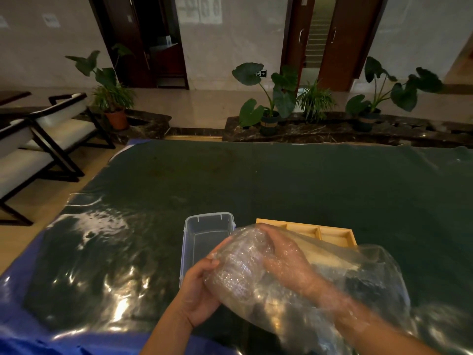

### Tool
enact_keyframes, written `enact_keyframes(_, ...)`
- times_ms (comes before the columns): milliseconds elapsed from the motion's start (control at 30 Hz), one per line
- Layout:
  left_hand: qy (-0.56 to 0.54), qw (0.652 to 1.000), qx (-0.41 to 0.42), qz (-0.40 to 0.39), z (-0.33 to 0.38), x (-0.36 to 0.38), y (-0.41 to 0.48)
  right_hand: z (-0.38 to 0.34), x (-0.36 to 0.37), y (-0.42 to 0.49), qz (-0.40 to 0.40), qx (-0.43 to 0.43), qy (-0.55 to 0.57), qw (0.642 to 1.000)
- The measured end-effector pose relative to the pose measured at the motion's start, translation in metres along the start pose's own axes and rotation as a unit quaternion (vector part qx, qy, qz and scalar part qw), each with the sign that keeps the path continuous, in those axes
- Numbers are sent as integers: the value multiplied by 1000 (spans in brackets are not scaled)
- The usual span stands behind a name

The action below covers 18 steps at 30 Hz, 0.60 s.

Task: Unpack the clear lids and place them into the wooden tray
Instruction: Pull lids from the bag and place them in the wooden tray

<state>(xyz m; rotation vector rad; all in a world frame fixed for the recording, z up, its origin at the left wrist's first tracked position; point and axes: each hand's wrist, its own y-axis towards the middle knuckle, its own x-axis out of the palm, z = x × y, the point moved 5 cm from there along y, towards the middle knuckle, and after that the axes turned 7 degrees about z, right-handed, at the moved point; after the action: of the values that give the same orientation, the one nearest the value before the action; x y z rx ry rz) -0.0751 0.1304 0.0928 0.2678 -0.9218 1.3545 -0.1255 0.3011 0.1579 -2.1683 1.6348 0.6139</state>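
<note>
L grip (199,285) tight on bag (363,275) end; R grip (284,257) inside bag, fingers round clear lids (238,267).

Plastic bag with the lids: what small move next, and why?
Probably draw the right hand out with the lids while the left hand holds the plastic bag: the right hand is inside, curled round them, and the wooden tray shows none.

Clear bag (294,272), pale wooden tray (332,233), dark-green tablecloth (256,180)

Potted plants (271,103), white chairs (51,131), dark doors (340,42).
</note>
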Motion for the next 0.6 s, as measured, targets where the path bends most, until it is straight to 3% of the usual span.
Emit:
enact_keyframes(100,5,1000,9,23,1,-3,0,2,-2,4,20,26,-96,995)
enact_keyframes(200,19,998,23,61,5,-8,0,-2,-7,-5,85,-39,-74,993)
enact_keyframes(367,15,992,34,121,3,-17,2,-8,-5,-3,34,-84,-82,992)
enact_keyframes(467,-19,988,40,146,0,-30,3,-4,-5,-6,20,-53,-115,992)
enact_keyframes(600,-88,983,42,158,0,-38,2,5,-7,-12,42,3,-5,999)
